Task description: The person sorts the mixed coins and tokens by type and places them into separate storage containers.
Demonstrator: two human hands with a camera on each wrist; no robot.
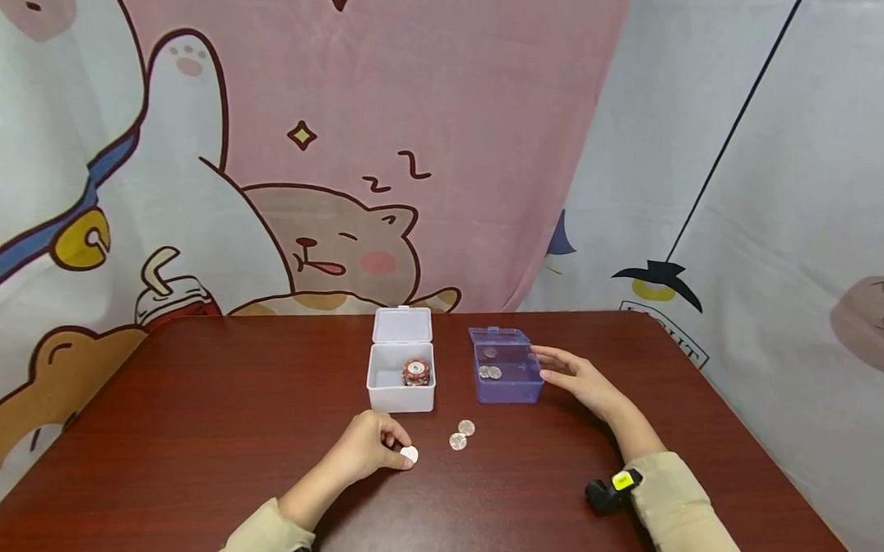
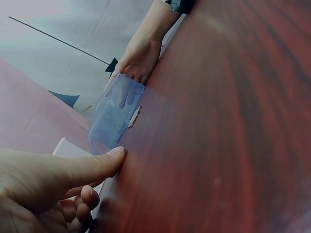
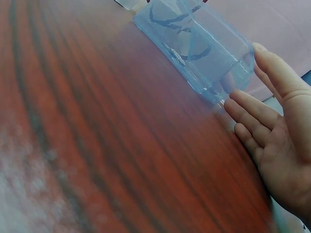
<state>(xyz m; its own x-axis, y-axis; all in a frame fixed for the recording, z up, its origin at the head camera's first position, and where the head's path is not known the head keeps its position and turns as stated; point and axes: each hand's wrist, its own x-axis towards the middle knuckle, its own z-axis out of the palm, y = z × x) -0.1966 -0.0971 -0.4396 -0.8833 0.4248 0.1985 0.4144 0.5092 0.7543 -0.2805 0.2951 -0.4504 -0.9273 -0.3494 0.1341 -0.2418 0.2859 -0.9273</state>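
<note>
In the head view my left hand (image 1: 368, 450) is low over the table in front of the white box, with a silver coin (image 1: 410, 453) pinched at its thumb and fingertips. The left wrist view hides that coin behind the hand. Two more coins (image 1: 458, 442) lie close together on the table to its right. My right hand (image 1: 576, 383) touches the right side of an open, see-through blue box (image 1: 509, 391), its fingers (image 3: 255, 109) extended along the wall. Several coins (image 1: 494, 373) rest inside this box.
Left of the blue box stands a white box (image 1: 400, 400) with its lid up, holding a stack of red poker chips (image 1: 416, 372). Both boxes are on a dark red wooden table (image 1: 233, 417). A cartoon-printed cloth (image 1: 481, 142) hangs behind the table's far edge.
</note>
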